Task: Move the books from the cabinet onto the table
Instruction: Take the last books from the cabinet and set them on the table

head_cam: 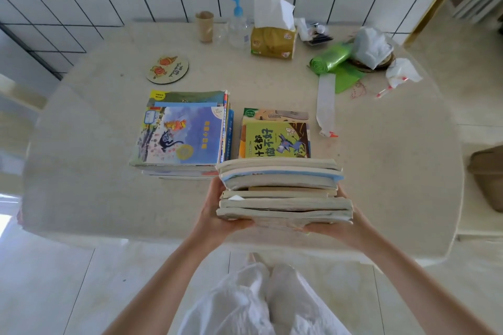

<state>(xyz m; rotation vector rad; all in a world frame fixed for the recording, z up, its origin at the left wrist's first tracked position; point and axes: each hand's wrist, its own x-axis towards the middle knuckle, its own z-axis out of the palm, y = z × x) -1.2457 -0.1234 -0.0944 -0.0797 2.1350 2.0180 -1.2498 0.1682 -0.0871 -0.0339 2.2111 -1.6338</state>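
HOLD: left hand (217, 212) and right hand (336, 223) clamped on either side of a carried book stack (283, 193), above the worktop's (95, 171) near edge | RISK: the uneven books may slide loose, or land on the green-covered pile (275, 139) and topple it.

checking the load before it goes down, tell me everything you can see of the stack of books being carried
The carried stack of worn, pale-paged books holds about six or seven soft-covered volumes lying flat, page edges toward the camera, yellowed and wavy, one with a light blue cover edge. The left hand and right hand support it from beneath at either side. It sits above the near edge of the beige table, partly hiding the green-covered book pile.
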